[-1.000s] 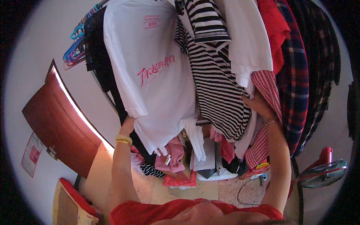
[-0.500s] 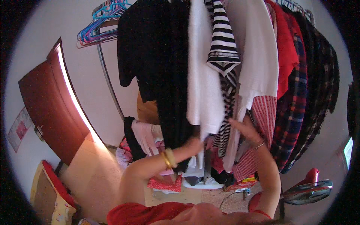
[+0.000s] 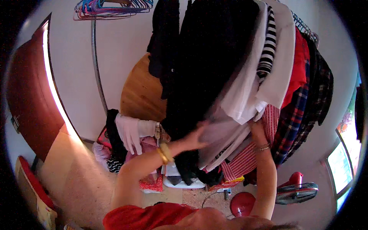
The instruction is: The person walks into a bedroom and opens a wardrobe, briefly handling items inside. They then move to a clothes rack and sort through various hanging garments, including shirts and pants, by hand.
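Note:
Clothes hang close together on a rack in front of me. My left hand (image 3: 194,138), blurred, is at the lower right side of a long black garment (image 3: 214,57), next to a sheer pale garment (image 3: 220,134). Its thumb and fingers look apart. My right hand (image 3: 259,132) reaches in by the hem of a white garment (image 3: 278,61), beside a red-and-white striped garment (image 3: 245,161); its fingertips are hidden in the cloth. Between the white clothes shows a black-and-white striped garment (image 3: 268,46).
Several empty hangers (image 3: 111,10) hang at the rack's upper left. Red (image 3: 297,82) and plaid clothes (image 3: 297,122) hang at the right. Folded clothes (image 3: 130,130) and a round wooden board (image 3: 142,92) are low on the left. A fan (image 3: 297,191) stands at the lower right, a brown door (image 3: 34,99) far left.
The black garment now spreads further right, and the white and striped clothes are bunched to the right. More of the wooden board shows. My view has shifted, and my left hand has come off the white garment.

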The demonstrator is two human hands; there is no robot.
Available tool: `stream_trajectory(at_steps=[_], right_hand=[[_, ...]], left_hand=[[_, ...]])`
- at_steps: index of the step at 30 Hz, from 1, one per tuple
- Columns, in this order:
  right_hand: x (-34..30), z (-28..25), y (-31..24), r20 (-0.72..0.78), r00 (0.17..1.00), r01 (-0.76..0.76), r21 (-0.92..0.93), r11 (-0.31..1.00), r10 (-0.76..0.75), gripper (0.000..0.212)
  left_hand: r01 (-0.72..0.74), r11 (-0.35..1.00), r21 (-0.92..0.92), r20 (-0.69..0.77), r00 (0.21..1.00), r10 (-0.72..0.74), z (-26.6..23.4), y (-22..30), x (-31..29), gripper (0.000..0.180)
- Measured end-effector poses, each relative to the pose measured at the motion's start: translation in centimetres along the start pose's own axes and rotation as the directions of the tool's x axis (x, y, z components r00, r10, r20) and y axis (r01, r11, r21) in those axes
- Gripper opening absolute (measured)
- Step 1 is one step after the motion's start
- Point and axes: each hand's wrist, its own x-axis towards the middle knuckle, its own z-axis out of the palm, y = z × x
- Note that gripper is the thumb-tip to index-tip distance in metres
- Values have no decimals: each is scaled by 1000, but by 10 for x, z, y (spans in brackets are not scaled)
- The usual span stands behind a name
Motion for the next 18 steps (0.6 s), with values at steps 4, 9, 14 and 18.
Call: stream_trajectory(at_steps=[4,9,14,18], right_hand=[[-5,-19,-16,-105,971,-208,65,976,214,41],[-3,-21,-14,-36,972,-217,238,947,232,38],[9,-9,9,19,960,-270,322,907,279,37],[37,-80,114,195,952,252,-62,966,-236,38]], left_hand=[[288,775,-563,-273,820,-504,-68,-11,-24,68],[191,745,-639,-351,790,-503,-146,3,-53,45],[33,652,-758,-356,817,-454,-196,4,-74,57],[-87,545,-834,-345,853,-392,-199,7,-56,53]])
